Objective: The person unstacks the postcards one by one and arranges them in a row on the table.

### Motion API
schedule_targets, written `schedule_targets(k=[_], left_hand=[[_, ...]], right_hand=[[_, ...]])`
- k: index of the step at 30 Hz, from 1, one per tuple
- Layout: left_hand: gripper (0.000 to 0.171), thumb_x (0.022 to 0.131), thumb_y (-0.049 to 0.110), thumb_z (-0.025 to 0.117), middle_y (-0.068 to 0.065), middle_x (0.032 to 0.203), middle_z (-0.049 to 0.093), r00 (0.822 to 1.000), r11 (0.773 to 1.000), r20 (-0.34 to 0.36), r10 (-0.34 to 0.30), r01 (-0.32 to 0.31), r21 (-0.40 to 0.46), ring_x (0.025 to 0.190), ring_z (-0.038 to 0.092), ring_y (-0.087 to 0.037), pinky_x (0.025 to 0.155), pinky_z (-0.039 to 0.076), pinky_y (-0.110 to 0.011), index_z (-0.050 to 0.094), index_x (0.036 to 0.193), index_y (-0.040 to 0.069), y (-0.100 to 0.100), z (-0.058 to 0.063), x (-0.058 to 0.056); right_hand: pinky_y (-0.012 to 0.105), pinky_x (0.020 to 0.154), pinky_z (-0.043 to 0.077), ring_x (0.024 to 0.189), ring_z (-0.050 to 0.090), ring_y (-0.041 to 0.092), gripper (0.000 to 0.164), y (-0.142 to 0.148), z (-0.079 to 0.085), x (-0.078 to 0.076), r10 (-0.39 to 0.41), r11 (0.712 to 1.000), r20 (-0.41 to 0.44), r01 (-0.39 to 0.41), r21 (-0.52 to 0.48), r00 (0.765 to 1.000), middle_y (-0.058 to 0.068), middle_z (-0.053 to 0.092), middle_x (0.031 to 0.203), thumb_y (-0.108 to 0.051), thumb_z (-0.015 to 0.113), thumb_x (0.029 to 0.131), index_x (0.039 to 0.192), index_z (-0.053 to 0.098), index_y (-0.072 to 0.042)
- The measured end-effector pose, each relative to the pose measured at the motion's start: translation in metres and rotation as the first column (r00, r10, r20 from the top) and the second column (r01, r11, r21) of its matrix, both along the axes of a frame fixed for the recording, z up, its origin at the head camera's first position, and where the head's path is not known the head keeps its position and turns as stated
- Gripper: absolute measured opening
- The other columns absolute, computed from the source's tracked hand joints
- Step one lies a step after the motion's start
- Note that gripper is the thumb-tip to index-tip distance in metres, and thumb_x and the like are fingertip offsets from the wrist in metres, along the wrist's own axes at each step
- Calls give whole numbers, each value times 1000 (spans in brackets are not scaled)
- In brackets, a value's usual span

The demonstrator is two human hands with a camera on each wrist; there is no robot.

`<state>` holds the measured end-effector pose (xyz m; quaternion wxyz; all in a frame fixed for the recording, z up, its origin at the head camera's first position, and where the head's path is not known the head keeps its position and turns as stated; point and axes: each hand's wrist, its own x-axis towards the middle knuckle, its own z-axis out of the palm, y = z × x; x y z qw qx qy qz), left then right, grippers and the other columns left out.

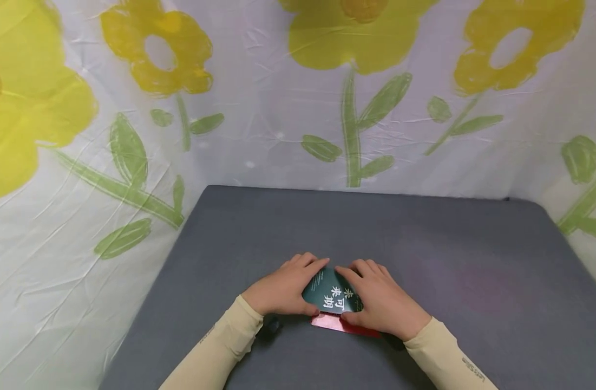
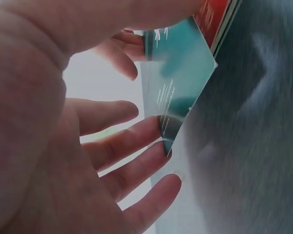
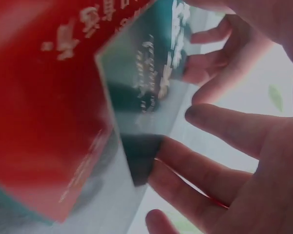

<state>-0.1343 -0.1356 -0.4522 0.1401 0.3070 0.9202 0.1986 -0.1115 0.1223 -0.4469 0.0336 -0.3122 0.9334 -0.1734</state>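
A dark green card (image 1: 333,297) with white characters is held over the table, between my two hands. My left hand (image 1: 289,287) grips its left side, thumb at the near edge and fingers at the far edge. On the other side my right hand (image 1: 386,299) holds it the same way. A shiny red card (image 1: 339,323) shows just below the green card's near edge, partly covered by the right hand. The right wrist view shows the red card (image 3: 53,112) larger, with light printing and a teal edge (image 3: 19,207) beneath it. Fingertips overlap the green card (image 2: 183,63) in the left wrist view.
The dark grey table (image 1: 278,222) has rounded far corners. A white curtain (image 1: 259,124) printed with yellow flowers and green leaves hangs behind it and along both sides. A small dark object (image 1: 273,326) shows under the left wrist.
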Motion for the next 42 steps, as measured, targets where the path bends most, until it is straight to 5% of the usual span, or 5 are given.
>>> schedule_targets(k=[21,26,35,42], left_hand=[[102,88,28,91,-11,166,45,981,982,32,190,-190,-6,149,49,-31,121,39,-65,34,170,11,-116,10,-53],[102,90,24,90,-12,168,41,971,975,95,219,-222,20,146,52,-31,118,46,-57,30,171,10,-143,7,-69],[102,89,23,90,-13,169,40,954,965,159,255,-262,20,144,51,-31,117,46,-54,30,171,12,-168,2,-94],[100,89,21,90,-15,167,42,949,964,195,248,-262,49,142,52,-34,118,44,-56,33,170,11,-181,-1,-100]], right_hand=[[55,116,48,132,58,30,80,-121,-1,-82,89,989,-68,-80,122,994,10,63,144,-51,86,88,152,61,-12],[55,117,47,135,56,29,79,-148,-5,-99,62,992,-48,-56,111,997,9,62,146,-52,85,89,153,60,-13],[55,119,45,142,52,31,76,-172,-13,-117,41,997,-7,-40,72,999,11,58,154,-49,82,93,156,56,-14],[54,120,44,142,52,30,76,-187,-17,-122,33,995,-6,-33,94,999,10,58,154,-48,83,94,157,56,-15]])
